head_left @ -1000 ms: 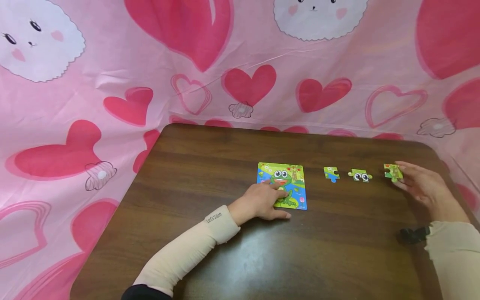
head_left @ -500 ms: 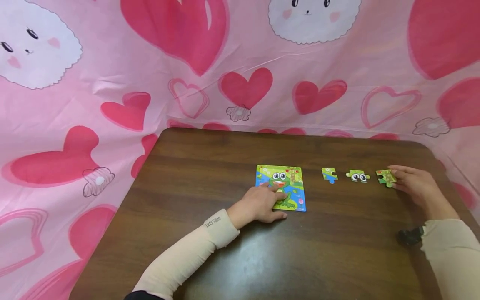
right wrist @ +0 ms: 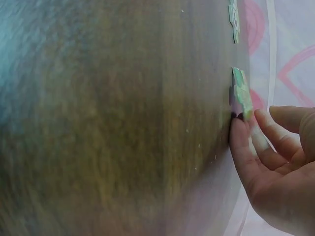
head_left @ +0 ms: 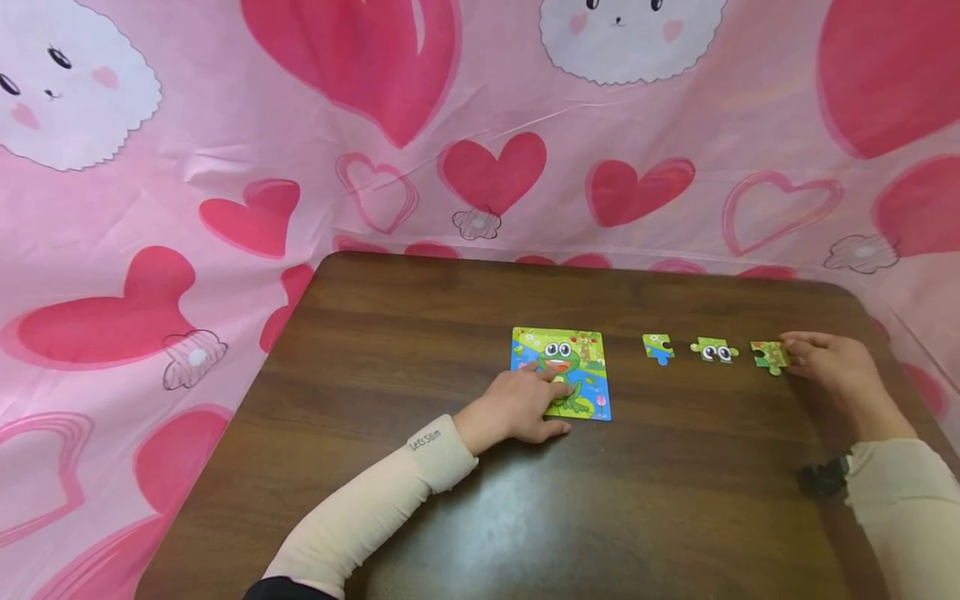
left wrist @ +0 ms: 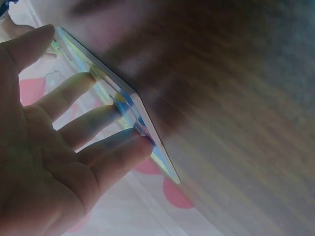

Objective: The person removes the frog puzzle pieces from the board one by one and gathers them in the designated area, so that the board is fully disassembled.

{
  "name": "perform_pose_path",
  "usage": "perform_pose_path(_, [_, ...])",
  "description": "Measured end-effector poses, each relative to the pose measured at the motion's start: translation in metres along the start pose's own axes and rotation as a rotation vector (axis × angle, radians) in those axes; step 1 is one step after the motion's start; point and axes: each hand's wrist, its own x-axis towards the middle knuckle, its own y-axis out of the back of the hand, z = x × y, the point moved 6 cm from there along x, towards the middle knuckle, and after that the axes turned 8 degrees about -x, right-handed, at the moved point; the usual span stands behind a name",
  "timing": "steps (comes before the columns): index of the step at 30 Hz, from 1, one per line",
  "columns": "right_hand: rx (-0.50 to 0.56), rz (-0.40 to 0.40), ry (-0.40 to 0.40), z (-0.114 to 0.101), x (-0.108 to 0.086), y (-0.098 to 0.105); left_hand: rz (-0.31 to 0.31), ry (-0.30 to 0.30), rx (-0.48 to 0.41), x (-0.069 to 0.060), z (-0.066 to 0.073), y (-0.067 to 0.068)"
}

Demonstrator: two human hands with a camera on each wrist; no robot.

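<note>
My left hand [head_left: 521, 406] rests with spread fingers on the frog picture puzzle [head_left: 592, 383], covering its lower left part. Seen from the left wrist, the fingertips of that hand [left wrist: 64, 142] touch the face of the thin board [left wrist: 157, 142]. At the right, my right hand [head_left: 836, 375] has its fingertips at the right edge of a green puzzle piece [head_left: 772, 356] lying on the table. In the right wrist view the hand [right wrist: 280, 172] has loosely bent fingers beside that piece [right wrist: 242, 93], not curled round it.
An eyes piece [head_left: 715, 351] and a green-and-blue piece [head_left: 657, 348] lie in a row between the puzzle and my right hand. The brown table [head_left: 420, 333] ends at a pink heart-patterned cloth [head_left: 300, 100] behind and on the left.
The green piece has shifted left and turned a little, and now sits straighter. My right hand moved left with it, then drew back slightly. My left hand has stayed on the puzzle.
</note>
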Motion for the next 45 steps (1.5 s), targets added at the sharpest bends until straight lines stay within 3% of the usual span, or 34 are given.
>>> perform_pose_path(8, [-0.171, 0.012, -0.003, -0.004, -0.001, 0.002, -0.004, 0.016, -0.017, -0.001, 0.002, 0.001])
perform_pose_path(16, [-0.173, 0.05, -0.01, -0.01, -0.004, -0.002, -0.006, 0.008, 0.016, -0.004, 0.01, -0.003])
perform_pose_path(22, [-0.241, 0.096, 0.025, -0.031, -0.004, -0.011, 0.014, 0.015, 0.01, -0.006, 0.01, -0.003])
perform_pose_path(31, [-0.269, 0.054, 0.139, -0.07, 0.004, -0.052, 0.044, -0.009, 0.061, -0.009, 0.012, 0.001])
perform_pose_path(37, [-0.353, 0.029, 0.159, -0.09, 0.005, -0.085, 0.04, -0.016, 0.113, -0.012, 0.016, -0.003])
perform_pose_path(45, [-0.189, -0.077, 0.164, -0.102, 0.012, -0.119, 0.042, -0.041, 0.149, -0.02, 0.022, -0.007])
